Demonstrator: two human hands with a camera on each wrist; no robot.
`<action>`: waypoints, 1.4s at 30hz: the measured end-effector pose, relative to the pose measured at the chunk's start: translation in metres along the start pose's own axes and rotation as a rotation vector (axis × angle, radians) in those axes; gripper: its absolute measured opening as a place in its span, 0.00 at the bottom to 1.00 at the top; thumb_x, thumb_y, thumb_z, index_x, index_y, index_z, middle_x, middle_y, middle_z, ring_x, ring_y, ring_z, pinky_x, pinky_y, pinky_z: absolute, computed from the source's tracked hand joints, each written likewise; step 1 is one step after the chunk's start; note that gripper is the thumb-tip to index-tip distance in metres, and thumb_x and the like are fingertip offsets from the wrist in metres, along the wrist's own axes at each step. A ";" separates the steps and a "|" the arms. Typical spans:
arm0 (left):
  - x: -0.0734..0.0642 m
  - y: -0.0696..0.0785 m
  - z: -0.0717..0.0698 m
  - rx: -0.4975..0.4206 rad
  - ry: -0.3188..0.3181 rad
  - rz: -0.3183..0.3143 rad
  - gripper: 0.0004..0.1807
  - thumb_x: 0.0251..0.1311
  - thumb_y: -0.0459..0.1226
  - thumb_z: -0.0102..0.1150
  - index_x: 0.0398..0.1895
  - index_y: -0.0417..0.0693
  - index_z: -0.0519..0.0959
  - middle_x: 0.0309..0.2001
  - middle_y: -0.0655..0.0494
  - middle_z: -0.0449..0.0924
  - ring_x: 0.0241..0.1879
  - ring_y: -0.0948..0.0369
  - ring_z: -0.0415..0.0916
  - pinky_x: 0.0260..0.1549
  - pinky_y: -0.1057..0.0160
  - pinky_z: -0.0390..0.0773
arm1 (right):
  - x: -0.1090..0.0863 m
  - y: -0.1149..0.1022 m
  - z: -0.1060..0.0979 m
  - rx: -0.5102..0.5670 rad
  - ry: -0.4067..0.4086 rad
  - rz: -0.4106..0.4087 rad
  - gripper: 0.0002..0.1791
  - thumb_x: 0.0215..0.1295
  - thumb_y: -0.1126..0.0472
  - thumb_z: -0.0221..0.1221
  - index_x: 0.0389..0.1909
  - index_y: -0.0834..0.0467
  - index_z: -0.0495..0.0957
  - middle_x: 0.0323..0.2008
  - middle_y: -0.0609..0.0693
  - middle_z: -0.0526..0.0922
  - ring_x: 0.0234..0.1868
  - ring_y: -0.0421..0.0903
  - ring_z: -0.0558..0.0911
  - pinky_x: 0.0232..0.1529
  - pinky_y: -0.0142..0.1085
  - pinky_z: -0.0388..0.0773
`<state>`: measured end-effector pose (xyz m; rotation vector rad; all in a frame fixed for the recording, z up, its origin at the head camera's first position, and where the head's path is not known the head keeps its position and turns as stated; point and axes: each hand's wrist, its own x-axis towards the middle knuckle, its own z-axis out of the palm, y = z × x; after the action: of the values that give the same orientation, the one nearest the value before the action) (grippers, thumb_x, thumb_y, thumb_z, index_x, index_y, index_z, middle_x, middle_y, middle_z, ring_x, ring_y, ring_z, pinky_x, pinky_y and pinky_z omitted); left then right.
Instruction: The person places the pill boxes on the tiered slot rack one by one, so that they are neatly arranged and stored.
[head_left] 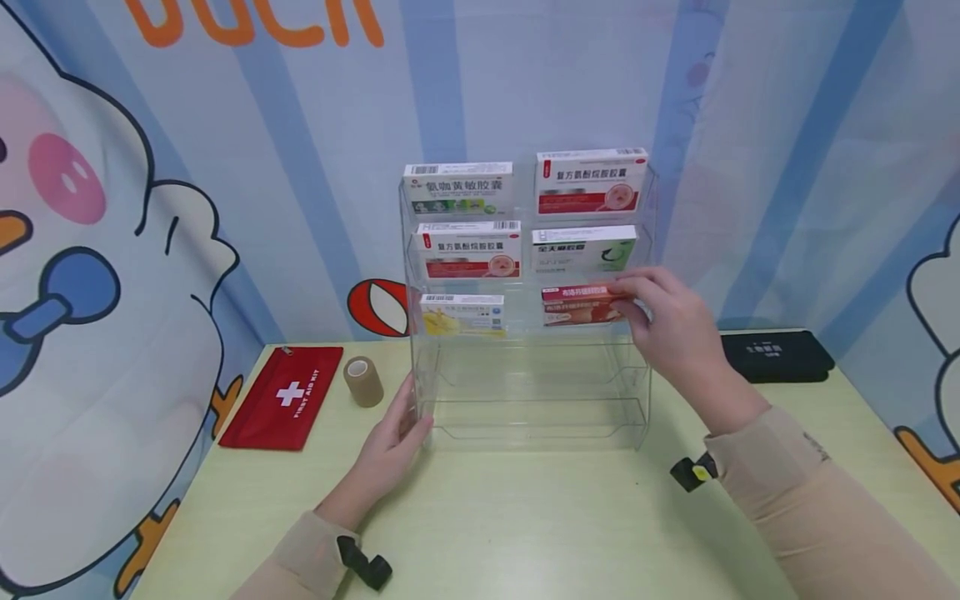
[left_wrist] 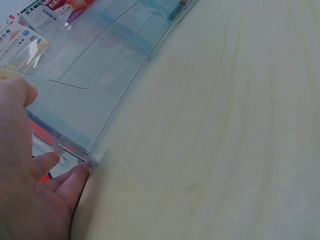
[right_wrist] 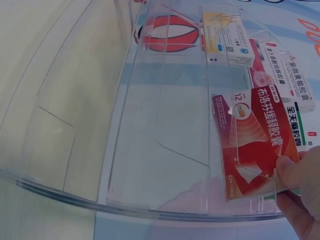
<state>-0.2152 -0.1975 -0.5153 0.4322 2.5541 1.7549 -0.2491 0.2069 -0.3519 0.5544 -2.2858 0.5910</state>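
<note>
A clear acrylic display rack (head_left: 536, 412) stands upright, with medicine boxes in its three upper tiers. My left hand (head_left: 388, 446) holds the rack's lower left side; in the left wrist view the hand (left_wrist: 35, 165) has its fingertips at the rack's bottom corner. With thumb and fingers my right hand (head_left: 671, 333) pinches the right end of a red medicine box (head_left: 577, 305) in the third tier's right place. The right wrist view shows this red box (right_wrist: 255, 145) behind the clear front lip. Left of it sits a yellow-and-white medicine box (head_left: 462, 315).
Higher up are a green-and-white box (head_left: 583, 249), two red-and-white boxes (head_left: 591, 185) and a white box (head_left: 459, 190). A red first aid pouch (head_left: 288, 400) and a tan tape roll (head_left: 363, 383) lie left. A black case (head_left: 776, 357) lies right. A printed curtain hangs behind.
</note>
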 end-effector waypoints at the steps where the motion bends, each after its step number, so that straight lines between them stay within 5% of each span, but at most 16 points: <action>1: 0.000 0.000 0.000 -0.002 0.000 0.001 0.45 0.84 0.38 0.56 0.93 0.69 0.44 0.90 0.45 0.55 0.84 0.40 0.63 0.80 0.40 0.69 | -0.001 0.000 0.000 -0.010 -0.003 0.001 0.14 0.69 0.72 0.71 0.53 0.62 0.89 0.54 0.59 0.89 0.53 0.60 0.91 0.54 0.59 0.91; 11: -0.001 0.000 -0.001 0.009 0.003 0.009 0.45 0.84 0.37 0.56 0.93 0.64 0.44 0.90 0.46 0.54 0.84 0.40 0.63 0.79 0.39 0.69 | -0.004 -0.005 0.001 -0.106 -0.035 -0.010 0.17 0.68 0.69 0.74 0.57 0.63 0.88 0.56 0.60 0.90 0.55 0.60 0.91 0.57 0.57 0.92; 23: 0.000 -0.004 -0.001 0.005 0.003 -0.005 0.45 0.84 0.39 0.56 0.92 0.72 0.45 0.90 0.50 0.54 0.85 0.42 0.62 0.80 0.41 0.68 | -0.010 -0.006 0.005 -0.178 0.006 -0.081 0.18 0.65 0.70 0.75 0.55 0.63 0.89 0.53 0.60 0.93 0.51 0.62 0.92 0.52 0.58 0.92; 42: 0.000 -0.001 -0.002 0.034 0.022 0.007 0.45 0.83 0.40 0.57 0.92 0.76 0.45 0.90 0.51 0.57 0.83 0.41 0.66 0.77 0.38 0.73 | -0.016 -0.007 -0.001 -0.166 0.019 -0.047 0.17 0.65 0.69 0.76 0.54 0.64 0.88 0.51 0.61 0.92 0.51 0.61 0.92 0.53 0.58 0.92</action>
<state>-0.2162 -0.1999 -0.5156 0.4251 2.6043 1.7305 -0.2342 0.2050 -0.3605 0.5183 -2.2720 0.3776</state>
